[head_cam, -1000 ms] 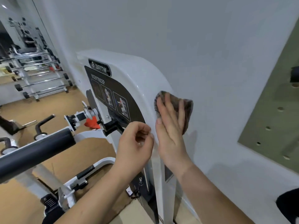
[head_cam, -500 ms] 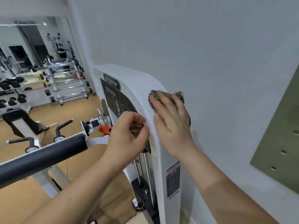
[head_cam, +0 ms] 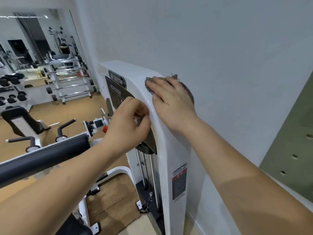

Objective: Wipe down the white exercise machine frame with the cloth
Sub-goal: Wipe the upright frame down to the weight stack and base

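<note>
1. Two grips are at work. The right grip [head_cam: 171, 100] is laid flat with straight fingers, and the cloth [head_cam: 189, 92] is pressed under it onto the rounded top corner of the frame [head_cam: 169, 150], just beside the wall [head_cam: 220, 65].
2. The left grip [head_cam: 127, 122] is curled against the frame's front edge, next to the black panel [head_cam: 118, 92]. Whether that edge is actually pinched cannot be told.
3. Nothing is curled around the cloth, so on such slick paint it could probably be slid out from under the palm and dropped behind the machine.
4. With the wall so near, knuckles could be scraped or the cloth dragged onto the wall if the stroke is carried too far back.
5. Lower on the side, the sticker [head_cam: 179, 182] could be caught at a corner and lifted by a hard downward wipe.
6. The cloth is thin, grey-brown and frayed at its rim, and it is mostly hidden under the palm.
7. The frame is glossy, smooth and white, with a broad curved shoulder above a straight, flat side.
</note>
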`<state>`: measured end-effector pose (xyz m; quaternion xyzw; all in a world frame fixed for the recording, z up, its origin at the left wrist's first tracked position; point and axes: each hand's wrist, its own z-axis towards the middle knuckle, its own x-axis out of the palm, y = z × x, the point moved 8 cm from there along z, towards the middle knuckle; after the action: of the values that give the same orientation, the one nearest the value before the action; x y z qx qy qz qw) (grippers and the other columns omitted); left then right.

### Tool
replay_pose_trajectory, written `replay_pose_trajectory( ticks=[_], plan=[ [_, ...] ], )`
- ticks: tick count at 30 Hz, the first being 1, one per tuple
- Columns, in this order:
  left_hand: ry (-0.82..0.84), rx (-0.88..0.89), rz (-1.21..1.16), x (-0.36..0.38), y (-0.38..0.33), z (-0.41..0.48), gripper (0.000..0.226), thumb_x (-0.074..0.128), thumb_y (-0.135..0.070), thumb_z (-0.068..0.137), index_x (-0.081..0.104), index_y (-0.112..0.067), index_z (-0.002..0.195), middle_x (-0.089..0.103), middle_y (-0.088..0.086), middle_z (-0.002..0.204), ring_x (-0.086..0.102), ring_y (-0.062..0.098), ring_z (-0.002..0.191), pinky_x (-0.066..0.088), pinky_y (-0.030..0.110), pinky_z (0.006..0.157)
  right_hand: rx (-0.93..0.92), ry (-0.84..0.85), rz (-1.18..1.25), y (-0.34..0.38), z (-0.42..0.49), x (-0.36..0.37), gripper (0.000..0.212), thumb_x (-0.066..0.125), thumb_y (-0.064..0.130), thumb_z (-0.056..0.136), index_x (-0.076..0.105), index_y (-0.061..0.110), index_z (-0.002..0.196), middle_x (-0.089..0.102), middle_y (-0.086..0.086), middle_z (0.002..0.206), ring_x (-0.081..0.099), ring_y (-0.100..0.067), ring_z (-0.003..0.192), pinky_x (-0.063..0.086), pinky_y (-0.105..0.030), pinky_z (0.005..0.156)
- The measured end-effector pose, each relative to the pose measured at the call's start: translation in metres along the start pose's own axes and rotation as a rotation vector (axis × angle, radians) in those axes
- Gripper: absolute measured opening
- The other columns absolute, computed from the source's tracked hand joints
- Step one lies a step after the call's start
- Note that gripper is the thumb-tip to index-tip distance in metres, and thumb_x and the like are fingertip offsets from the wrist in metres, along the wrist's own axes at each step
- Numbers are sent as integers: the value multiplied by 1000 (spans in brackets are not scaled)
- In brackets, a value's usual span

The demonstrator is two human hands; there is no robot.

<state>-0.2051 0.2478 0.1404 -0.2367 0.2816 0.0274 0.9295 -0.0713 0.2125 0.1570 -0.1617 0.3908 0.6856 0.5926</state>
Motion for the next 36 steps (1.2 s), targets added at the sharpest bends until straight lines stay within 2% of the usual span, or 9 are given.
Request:
replay_pose_trajectory(
  ticks=[3, 6, 9, 14, 18, 22, 27, 32, 36],
  plan=[
    [30, -76, -56, 10, 16, -16, 12, 68, -5, 87, 64, -15, 93, 62, -1, 93, 64, 16, 89, 56, 43, 79, -28, -151, -24, 6, -32, 0, 54, 30, 31, 102, 55, 24, 149, 48, 6, 158, 36, -26, 148, 29, -50, 121],
    [29, -46, -103, 8, 13, -17, 12, 69, -5, 88, 65, -15, 95, 64, 0, 92, 66, 17, 90, 57, 42, 79, -17, -207, 60, 9, -90, 11, 50, 34, 25, 106, 49, 19, 154, 40, 2, 164, 27, -26, 154, 25, -50, 124],
    [41, -55, -142, 7, 9, -11, 11, 69, -5, 87, 66, -14, 92, 65, 0, 90, 66, 16, 86, 57, 38, 78, 23, -155, 97, 4, -69, 9, 53, 32, 30, 104, 50, 24, 153, 40, 5, 163, 25, -24, 154, 20, -48, 126],
    [59, -111, -218, 9, 18, -15, 12, 72, -6, 87, 68, -16, 92, 67, -3, 90, 67, 14, 86, 57, 32, 79, 123, 103, 99, 0, 18, -1, 47, 34, 30, 108, 49, 40, 151, 38, 22, 161, 20, -13, 152, 12, -31, 126],
    [96, -62, -256, 18, 23, -32, 15, 76, -11, 88, 67, -17, 98, 65, -3, 93, 67, 15, 89, 57, 38, 79, 78, -188, 7, 16, -25, -2, 49, 32, 27, 105, 57, 25, 148, 49, 11, 157, 34, -21, 148, 24, -43, 124],
    [181, 6, -299, 40, 28, -68, 19, 74, -7, 90, 66, -14, 106, 61, -2, 100, 66, 17, 96, 56, 37, 81, 179, -311, 158, 8, -134, 32, 50, 38, 14, 109, 39, 20, 159, 25, 6, 170, 13, -21, 159, 11, -42, 130],
    [224, -38, -330, 72, 30, -123, 14, 71, -8, 93, 66, -16, 103, 61, -6, 97, 63, 16, 95, 53, 34, 81, 329, -260, 285, -3, -199, 84, 61, 33, 22, 110, 12, 49, 161, 2, 13, 174, -1, -17, 161, 1, -28, 129],
    [193, 18, -251, 79, 16, -129, 12, 70, 0, 91, 69, -11, 96, 62, -6, 95, 63, 14, 92, 52, 34, 78, 230, -358, 231, -32, -141, 35, 51, 40, 11, 108, 35, 21, 158, 25, -7, 170, 17, -29, 158, 13, -48, 129],
    [89, 26, -61, 77, -1, -131, 13, 70, -2, 93, 74, -8, 104, 66, -2, 98, 65, 17, 90, 52, 33, 75, 141, -322, 232, -46, -122, 17, 48, 45, 13, 108, 45, 22, 155, 31, -2, 167, 34, -22, 149, 23, -28, 123]
  ],
)
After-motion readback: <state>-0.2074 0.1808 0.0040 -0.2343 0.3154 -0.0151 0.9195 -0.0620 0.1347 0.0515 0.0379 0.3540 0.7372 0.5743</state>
